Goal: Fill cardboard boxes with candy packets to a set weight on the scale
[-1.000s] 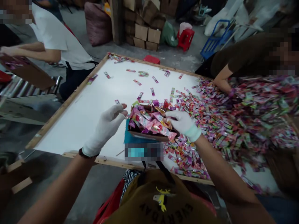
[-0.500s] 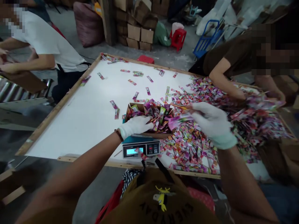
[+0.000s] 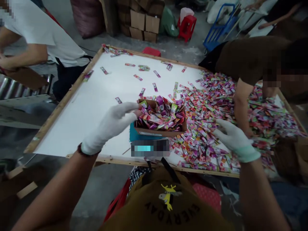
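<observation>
A small cardboard box (image 3: 154, 132) full of colourful sachets (image 3: 166, 112) rests on the teal plate of a scale (image 3: 134, 133), whose lit display (image 3: 143, 148) faces me. At the box's left end is my left hand (image 3: 112, 123) in a white glove, fingers apart, its fingertips near the rim; whether they touch it is unclear. My right hand (image 3: 228, 136), also gloved, is over the pile of sachets (image 3: 199, 138) right of the box, fingers spread and nothing seen in them.
The white table (image 3: 79, 115) has a wooden rim and a few loose sachets. Across it on the right, a person in a brown shirt (image 3: 255, 54) reaches into the pile. At left, a person in a white shirt (image 3: 38, 25) stands beside a roller conveyor (image 3: 14, 88).
My left hand has pulled back from the sachets to the box's left end. My right hand has moved right and let go of its sachets. The co-worker's arm at right has shifted.
</observation>
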A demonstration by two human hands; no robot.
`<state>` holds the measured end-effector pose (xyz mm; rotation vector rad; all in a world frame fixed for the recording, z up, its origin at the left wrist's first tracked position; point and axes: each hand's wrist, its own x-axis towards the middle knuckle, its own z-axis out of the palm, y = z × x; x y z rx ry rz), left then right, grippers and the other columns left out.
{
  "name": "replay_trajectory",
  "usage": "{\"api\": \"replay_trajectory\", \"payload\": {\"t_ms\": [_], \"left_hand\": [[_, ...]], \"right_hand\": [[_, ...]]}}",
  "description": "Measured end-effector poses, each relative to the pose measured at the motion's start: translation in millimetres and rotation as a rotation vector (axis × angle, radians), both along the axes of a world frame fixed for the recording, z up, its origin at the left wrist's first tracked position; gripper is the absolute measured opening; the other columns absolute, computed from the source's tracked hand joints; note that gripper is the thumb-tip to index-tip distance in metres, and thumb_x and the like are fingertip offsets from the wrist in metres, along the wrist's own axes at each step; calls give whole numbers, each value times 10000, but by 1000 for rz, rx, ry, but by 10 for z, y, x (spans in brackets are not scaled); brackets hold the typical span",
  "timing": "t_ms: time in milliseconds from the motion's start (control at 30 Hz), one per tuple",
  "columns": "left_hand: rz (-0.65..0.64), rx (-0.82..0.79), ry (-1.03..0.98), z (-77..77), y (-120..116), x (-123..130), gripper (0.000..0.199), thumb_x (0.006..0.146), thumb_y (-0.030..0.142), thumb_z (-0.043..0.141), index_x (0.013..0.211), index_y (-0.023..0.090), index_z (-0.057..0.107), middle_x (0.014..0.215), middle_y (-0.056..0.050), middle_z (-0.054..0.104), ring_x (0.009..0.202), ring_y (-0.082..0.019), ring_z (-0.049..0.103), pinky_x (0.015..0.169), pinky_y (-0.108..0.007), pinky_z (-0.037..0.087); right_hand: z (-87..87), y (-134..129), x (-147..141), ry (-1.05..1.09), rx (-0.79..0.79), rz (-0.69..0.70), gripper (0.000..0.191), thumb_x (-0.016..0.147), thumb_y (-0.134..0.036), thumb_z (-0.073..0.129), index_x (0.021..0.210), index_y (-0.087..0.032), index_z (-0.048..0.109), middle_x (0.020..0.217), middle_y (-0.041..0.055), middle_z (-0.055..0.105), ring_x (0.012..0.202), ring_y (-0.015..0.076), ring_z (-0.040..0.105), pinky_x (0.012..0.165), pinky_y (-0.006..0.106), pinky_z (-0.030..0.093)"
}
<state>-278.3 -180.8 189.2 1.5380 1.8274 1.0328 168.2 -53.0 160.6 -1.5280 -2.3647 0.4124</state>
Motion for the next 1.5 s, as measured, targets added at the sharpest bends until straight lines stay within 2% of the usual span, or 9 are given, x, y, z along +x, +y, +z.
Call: {"api": "replay_trajectory", "payload": {"t_ms": [133,233,433,733,933,1033,1200,1333,1500], "left_hand": [[347,-15,-269,-74,-320,-295,345,922,496,736,1120,216,782,1205,-73,796,1183,-290,703,1155,-511,497],[471,-41,-451,-253,-493,-477,334,914,475,778,1109,204,772,1190,-82,794,1133,-273,718,1123,-505,517],[500,-76,-528,-341,-643,-609,342,895,461,804,1097,186,769,1193,-86,791,1144,-270,710,1119,-480,516],[402,-37,-452,-427,-489,-574,449,867,517,764,1137,158,785,1187,-118,794,1135,-273,716,1090,-447,520],[403,-154,-265,-591,-550,-551,517,906,537,676,1247,157,761,1251,-99,779,1203,-291,698,1164,-500,477],[471,-285,-239,-774,-723,-508,577,858,588,648,1244,171,749,1272,-94,774,1264,-316,683,1199,-508,458],[510,-549,-334,-1250,-1060,-288,724,657,667,671,1190,181,736,1268,-116,781,1298,-350,674,1250,-483,423],[471,-629,-386,-1463,-1140,-20,761,622,679,671,1211,200,719,1330,-113,760,1324,-349,662,1262,-473,410],[418,-612,-352,-1411,-964,299,761,625,695,663,1189,189,724,1326,-122,760,1368,-371,629,1273,-490,386]], "right_hand": [[134,1,-493,17,-3,-9,487,906,-457,562,1259,-178,748,1001,135,785,853,314,746,867,487,628],[182,42,-762,62,50,30,445,924,-406,539,1247,-190,756,1170,156,783,1085,349,745,1009,528,602],[165,106,-1039,65,90,104,448,961,-336,493,1276,-155,755,1293,161,765,1250,337,712,1140,527,554],[-38,401,-1356,112,161,137,406,910,-327,571,1248,-173,735,1245,171,761,1156,341,714,1065,533,583],[-697,550,-937,83,-145,-101,499,990,-323,482,1449,-151,574,1356,170,691,1246,288,667,1117,468,533],[-1234,253,-656,-224,-453,-307,536,936,-246,556,1454,-111,588,1413,225,650,1289,317,647,1127,462,499],[-1929,-358,-418,-410,-724,-405,802,787,-194,818,1536,-131,538,1568,285,506,1300,355,651,1033,434,529],[-1967,-304,-169,-411,-807,-365,357,996,-284,714,1334,-174,678,1350,133,685,1205,250,684,1045,419,552],[-1566,-26,103,-329,-756,-335,390,1039,-443,689,1318,-171,684,1335,93,674,1157,259,682,999,462,608]]}}
